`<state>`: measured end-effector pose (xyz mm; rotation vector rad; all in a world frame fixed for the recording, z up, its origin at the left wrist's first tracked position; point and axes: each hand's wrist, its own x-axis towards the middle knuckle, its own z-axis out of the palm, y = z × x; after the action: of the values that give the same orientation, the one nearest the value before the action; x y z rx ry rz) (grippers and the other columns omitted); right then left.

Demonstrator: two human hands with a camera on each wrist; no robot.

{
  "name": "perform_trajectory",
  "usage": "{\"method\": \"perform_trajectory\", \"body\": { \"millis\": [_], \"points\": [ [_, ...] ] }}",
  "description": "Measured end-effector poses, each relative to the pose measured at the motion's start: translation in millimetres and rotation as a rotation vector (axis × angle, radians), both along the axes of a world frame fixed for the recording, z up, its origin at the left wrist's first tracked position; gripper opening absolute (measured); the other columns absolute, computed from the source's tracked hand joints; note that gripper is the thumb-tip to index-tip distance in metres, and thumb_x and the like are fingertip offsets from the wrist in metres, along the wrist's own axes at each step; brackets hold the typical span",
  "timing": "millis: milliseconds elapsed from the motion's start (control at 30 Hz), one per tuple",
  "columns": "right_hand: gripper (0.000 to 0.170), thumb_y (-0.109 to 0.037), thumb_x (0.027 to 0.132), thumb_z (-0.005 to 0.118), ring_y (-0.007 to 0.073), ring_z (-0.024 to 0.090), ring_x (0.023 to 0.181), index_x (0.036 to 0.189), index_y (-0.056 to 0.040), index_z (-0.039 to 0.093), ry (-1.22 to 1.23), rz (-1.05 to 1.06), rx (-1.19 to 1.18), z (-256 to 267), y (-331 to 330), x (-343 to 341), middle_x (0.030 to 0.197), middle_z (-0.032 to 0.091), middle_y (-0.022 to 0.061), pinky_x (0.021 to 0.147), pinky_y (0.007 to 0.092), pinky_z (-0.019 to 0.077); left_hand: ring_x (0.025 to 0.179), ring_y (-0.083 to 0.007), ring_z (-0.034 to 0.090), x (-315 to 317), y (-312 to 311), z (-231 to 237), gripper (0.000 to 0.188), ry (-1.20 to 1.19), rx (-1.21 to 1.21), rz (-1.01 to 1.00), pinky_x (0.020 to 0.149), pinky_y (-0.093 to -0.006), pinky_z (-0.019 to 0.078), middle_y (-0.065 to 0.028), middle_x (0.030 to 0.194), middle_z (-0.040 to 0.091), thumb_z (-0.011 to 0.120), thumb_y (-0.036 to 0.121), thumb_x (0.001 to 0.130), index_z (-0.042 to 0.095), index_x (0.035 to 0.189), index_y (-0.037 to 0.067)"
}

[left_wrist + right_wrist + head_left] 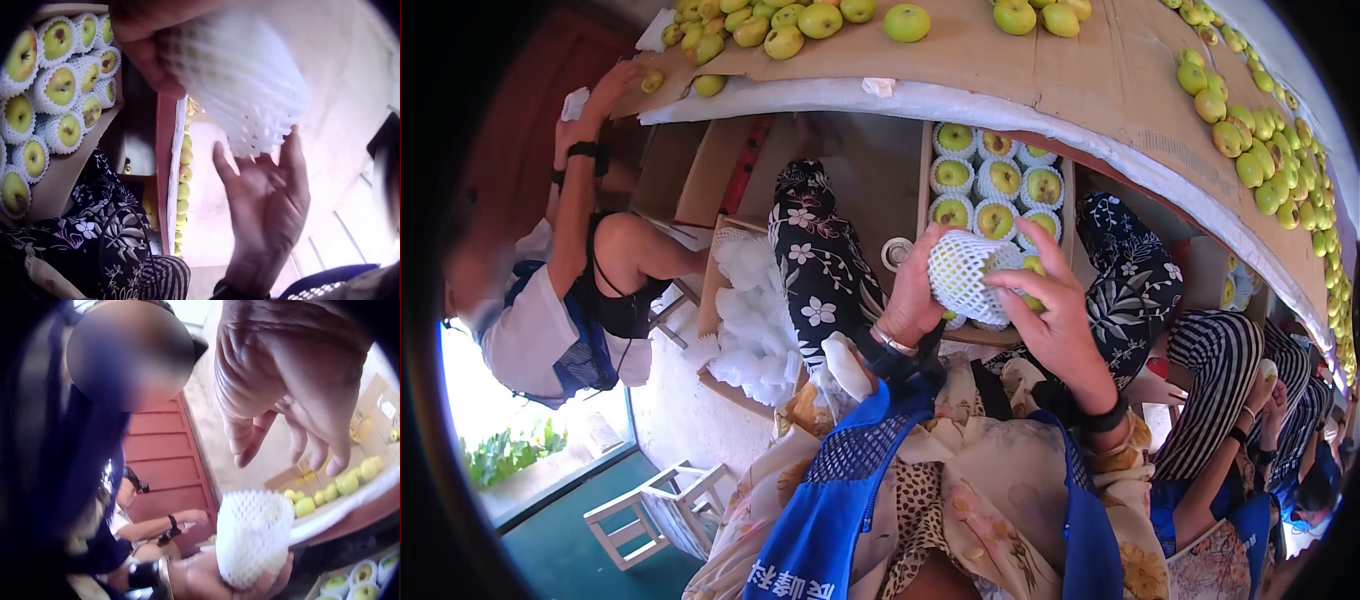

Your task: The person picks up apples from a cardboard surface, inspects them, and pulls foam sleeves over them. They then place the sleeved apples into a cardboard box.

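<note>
My left hand (pixel 912 290) grips a fruit wrapped in a white foam net (pixel 972 275), held above the box of apples. In the right wrist view, the left hand (pixel 209 578) cups the net (pixel 255 534) from below. My right hand (pixel 1055 315) is beside the net's other side with fingers spread. The left wrist view has the right hand (pixel 265 200) with fingertips by the net's edge (pixel 250 134); whether they touch it I cannot tell. Seen from its own wrist, the right hand (pixel 290 375) holds nothing, fingers bent loosely above the net.
Netted apples (pixel 997 180) fill a carton (pixel 924 175) in front of me. Left of my legs, another carton holds white foam nets (pixel 750 310). Loose apples (pixel 783 42) lie on the cardboard-covered table (pixel 960 60). People sit at both sides; a stool (pixel 655 520) stands lower left.
</note>
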<state>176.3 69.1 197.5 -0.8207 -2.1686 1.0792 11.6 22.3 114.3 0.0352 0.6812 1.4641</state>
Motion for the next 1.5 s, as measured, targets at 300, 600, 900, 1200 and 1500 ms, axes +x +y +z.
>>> {"method": "perform_trajectory", "body": {
  "millis": [300,600,900,1200,1500],
  "points": [
    [0.038,-0.004,0.065,0.069,0.0345,0.045,0.117,0.101,-0.0016,0.057,0.143,-0.058,-0.074,-30,6,-14,0.127,0.045,0.0207,0.096,0.0389,0.0361,0.08,-0.0137,0.061,0,-1,10,0.033,0.265,-0.036,0.031,0.072,-0.0277,0.0493,-0.0073,0.091,0.062,0.043,0.032,0.093,0.055,0.099,0.001],
    [0.05,-0.013,0.064,0.071,0.0331,0.048,0.111,0.109,-0.0041,0.051,0.041,-0.063,-0.037,-29,2,-25,0.119,0.05,0.0181,0.094,0.038,0.0367,0.069,-0.008,0.057,6,-4,8,0.017,0.578,-0.054,0.014,0.061,-0.0218,0.0457,-0.0038,0.081,0.06,0.055,0.016,0.085,0.055,0.096,0.002],
    [0.047,-0.021,0.064,0.07,0.0362,0.054,0.096,0.103,-0.0031,0.051,-0.295,0.05,0.021,-12,10,-31,0.103,0.056,0.018,0.084,0.0407,0.042,0.089,-0.0116,0.053,0,-9,9,0.026,0.746,0.012,-0.169,0.078,-0.0264,0.0437,-0.0055,0.096,0.055,0.047,0.024,0.088,0.052,0.104,0.003],
    [0.032,-0.017,0.075,0.066,0.0263,0.056,0.099,0.1,-0.0012,0.055,0.025,0.123,-0.209,-32,28,-8,0.104,0.057,0.0142,0.086,0.0309,0.0422,0.093,-0.0179,0.058,-2,-7,17,0.032,0.152,0.024,-0.186,0.082,-0.0291,0.0471,-0.0096,0.1,0.058,0.045,0.02,0.087,0.048,0.113,0.001],
    [0.029,-0.002,0.077,0.058,0.0242,0.051,0.111,0.105,-0.0005,0.054,0.22,-0.011,-0.403,-59,15,-8,0.115,0.055,0.0135,0.095,0.0319,0.0372,0.099,-0.0274,0.059,-16,-4,18,0.042,-0.248,0.053,-0.128,0.087,-0.042,0.048,-0.0147,0.109,0.058,0.033,0.03,0.093,0.047,0.118,0.0]
  ]
}}
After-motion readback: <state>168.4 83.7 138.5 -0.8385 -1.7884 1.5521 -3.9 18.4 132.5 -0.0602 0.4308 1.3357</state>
